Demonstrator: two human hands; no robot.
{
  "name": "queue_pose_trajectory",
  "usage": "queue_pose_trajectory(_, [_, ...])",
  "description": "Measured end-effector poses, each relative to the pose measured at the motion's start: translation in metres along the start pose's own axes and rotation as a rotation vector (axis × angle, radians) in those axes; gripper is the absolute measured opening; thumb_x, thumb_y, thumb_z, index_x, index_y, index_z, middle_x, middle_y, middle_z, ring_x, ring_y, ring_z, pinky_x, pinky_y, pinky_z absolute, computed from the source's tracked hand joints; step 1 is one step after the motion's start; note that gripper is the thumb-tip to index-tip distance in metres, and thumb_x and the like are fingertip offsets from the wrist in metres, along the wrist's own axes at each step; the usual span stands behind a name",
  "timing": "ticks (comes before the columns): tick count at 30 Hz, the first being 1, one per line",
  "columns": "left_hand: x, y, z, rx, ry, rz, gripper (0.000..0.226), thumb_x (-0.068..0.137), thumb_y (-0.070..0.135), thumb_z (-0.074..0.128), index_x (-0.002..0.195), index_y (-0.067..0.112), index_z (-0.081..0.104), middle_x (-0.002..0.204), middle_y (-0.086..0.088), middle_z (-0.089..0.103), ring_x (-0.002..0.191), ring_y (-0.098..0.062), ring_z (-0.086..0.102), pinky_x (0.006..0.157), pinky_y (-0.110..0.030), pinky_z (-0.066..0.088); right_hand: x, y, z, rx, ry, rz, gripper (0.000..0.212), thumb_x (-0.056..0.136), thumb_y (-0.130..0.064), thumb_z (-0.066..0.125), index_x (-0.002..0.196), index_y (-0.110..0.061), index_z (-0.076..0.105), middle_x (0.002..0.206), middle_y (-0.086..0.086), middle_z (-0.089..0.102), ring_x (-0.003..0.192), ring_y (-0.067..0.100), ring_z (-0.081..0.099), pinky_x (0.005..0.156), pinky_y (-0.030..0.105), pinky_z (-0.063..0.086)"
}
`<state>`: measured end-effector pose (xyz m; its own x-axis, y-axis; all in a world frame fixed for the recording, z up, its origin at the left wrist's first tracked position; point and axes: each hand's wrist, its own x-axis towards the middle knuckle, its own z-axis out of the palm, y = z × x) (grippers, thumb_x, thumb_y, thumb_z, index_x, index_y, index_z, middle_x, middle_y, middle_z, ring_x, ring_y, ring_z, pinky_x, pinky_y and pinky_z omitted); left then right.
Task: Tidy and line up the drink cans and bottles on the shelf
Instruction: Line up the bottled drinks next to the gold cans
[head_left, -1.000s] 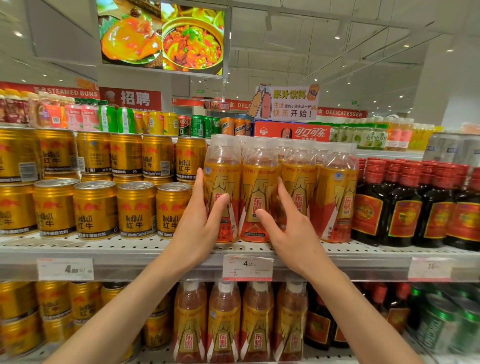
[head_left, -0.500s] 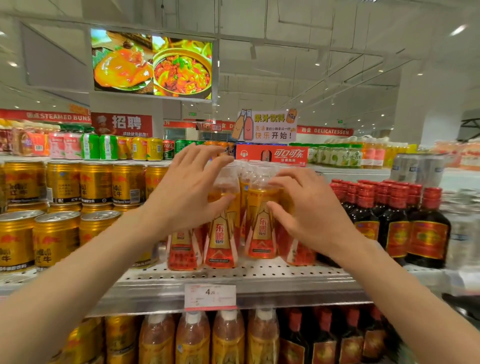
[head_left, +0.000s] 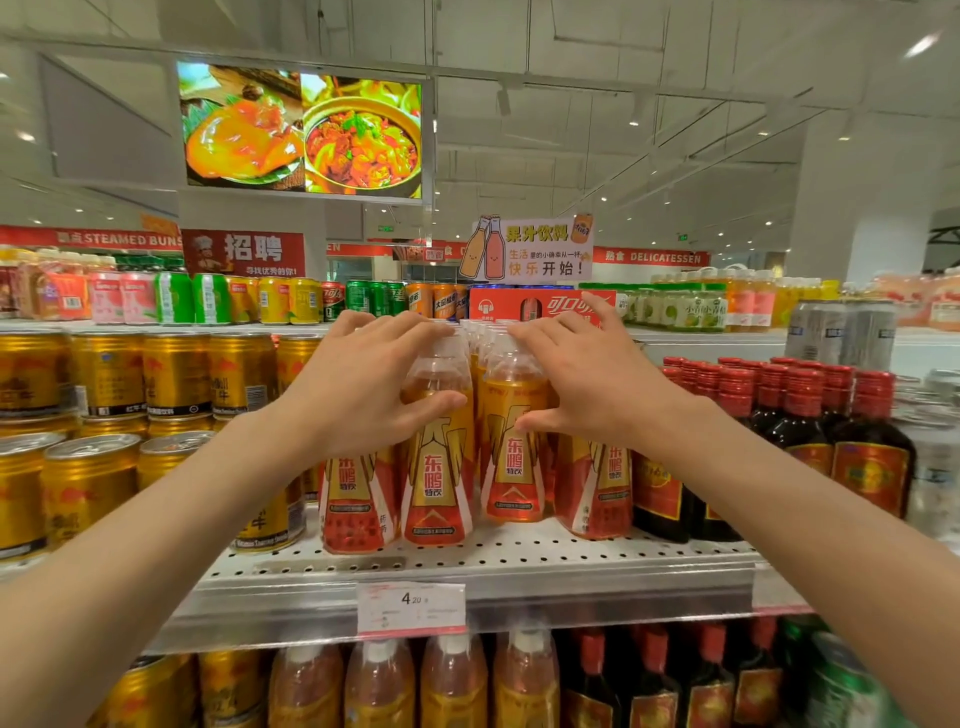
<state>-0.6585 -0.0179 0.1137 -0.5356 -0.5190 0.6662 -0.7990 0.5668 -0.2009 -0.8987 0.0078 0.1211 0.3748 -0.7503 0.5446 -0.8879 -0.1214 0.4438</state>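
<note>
Left hand (head_left: 363, 384) and right hand (head_left: 587, 379), fingers spread, cup the bottles (head_left: 436, 457). Cans (head_left: 171, 374) crowd at 9 o'clock, dark bottles (head_left: 862, 441) at 3 o'clock.

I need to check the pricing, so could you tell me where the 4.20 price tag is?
The price tag is clipped to the shelf's front rail, low in the head view's centre, directly below the orange bottles both hands are gripping.

Clear glossy plastic bottles (head_left: 439, 441); shiny gold metal cans (head_left: 88, 488); perforated matt metal shelf (head_left: 519, 558)
</note>
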Motion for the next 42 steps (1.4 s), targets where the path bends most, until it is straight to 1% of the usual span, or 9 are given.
queue_pose_trajectory(6, [-0.001,-0.001,0.002,0.007,0.012,0.003,0.078,0.086,0.076,0.037,0.148,0.028,0.041,0.142,0.006,0.055,0.128,-0.018,0.054,0.115,-0.046,0.029,0.010,-0.006,0.007,-0.107,-0.024,0.031,0.098,0.084,-0.069,0.062,0.157,-0.018,0.021,0.160,0.001,0.040,0.145,0.025,0.039,0.125,0.057,0.004])
queue_pose_trajectory(17, [-0.002,0.002,0.003,0.012,0.019,-0.003,0.079,0.087,0.075,0.033,0.150,0.027,0.038,0.146,0.005,0.052,0.133,-0.019,0.050,0.118,-0.047,0.025,0.011,-0.013,0.015,-0.163,0.052,0.069,0.097,0.083,-0.072,0.059,0.157,-0.018,0.027,0.157,0.000,0.044,0.142,0.027,0.043,0.122,0.062,0.000])
queue_pose_trajectory(21, [-0.005,0.001,0.005,0.048,0.045,-0.005,0.081,0.088,0.075,0.029,0.154,0.029,0.031,0.150,0.005,0.049,0.138,-0.018,0.044,0.119,-0.045,0.019,0.001,-0.010,0.009,0.011,0.106,0.062,0.085,0.090,-0.065,0.054,0.157,-0.020,0.028,0.161,0.002,0.037,0.150,0.024,0.029,0.125,0.055,0.004])
queue_pose_trajectory(26, [-0.017,0.002,0.023,0.076,0.186,-0.039,0.077,0.093,0.072,0.029,0.156,0.027,0.029,0.156,0.002,0.043,0.147,-0.021,0.030,0.123,-0.048,0.008,-0.027,0.001,0.008,0.311,0.212,0.246,0.082,0.097,-0.047,0.057,0.160,-0.013,0.018,0.166,0.009,0.020,0.155,0.025,0.015,0.125,0.038,0.009])
queue_pose_trajectory(28, [-0.023,0.006,0.030,0.063,0.249,-0.081,0.076,0.093,0.070,0.031,0.156,0.027,0.029,0.161,-0.002,0.033,0.152,-0.023,0.021,0.123,-0.054,0.007,-0.036,0.002,0.015,0.367,0.204,0.269,0.082,0.098,-0.043,0.058,0.160,-0.010,0.016,0.166,0.011,0.022,0.154,0.026,0.016,0.126,0.037,0.011])
queue_pose_trajectory(31, [-0.035,0.010,0.044,-0.025,0.326,-0.149,0.076,0.092,0.068,0.042,0.158,0.032,0.025,0.169,-0.006,0.006,0.156,-0.025,0.000,0.123,-0.059,0.004,-0.044,0.001,0.021,0.467,0.259,0.265,0.076,0.097,-0.034,0.061,0.158,-0.009,0.024,0.159,0.008,0.034,0.149,0.023,0.027,0.125,0.035,0.019])
queue_pose_trajectory(35, [-0.051,0.013,0.058,-0.273,0.423,-0.220,0.079,0.089,0.061,0.059,0.157,0.034,0.026,0.168,-0.009,-0.012,0.155,-0.026,-0.012,0.123,-0.050,0.006,-0.045,-0.003,0.020,0.630,0.368,0.301,0.069,0.093,-0.034,0.068,0.151,-0.016,0.037,0.147,0.001,0.042,0.131,0.009,0.041,0.115,0.038,0.038])
queue_pose_trajectory(38, [-0.061,0.018,0.065,-0.387,0.447,-0.268,0.084,0.088,0.054,0.066,0.157,0.036,0.022,0.168,-0.005,-0.013,0.156,-0.021,-0.009,0.122,-0.041,0.008,-0.047,-0.010,0.026,0.740,0.389,0.363,0.079,0.092,-0.037,0.069,0.156,-0.019,0.027,0.155,0.000,0.037,0.139,0.013,0.039,0.114,0.034,0.035])
queue_pose_trajectory(42, [-0.069,0.019,0.072,-0.445,0.461,-0.304,0.090,0.086,0.049,0.068,0.159,0.033,0.017,0.168,-0.002,-0.012,0.156,-0.018,-0.007,0.120,-0.043,0.012,-0.053,-0.013,0.029,0.851,0.293,0.394,0.089,0.094,-0.038,0.068,0.161,-0.032,0.009,0.168,-0.006,0.020,0.152,0.014,0.024,0.121,0.042,0.026])
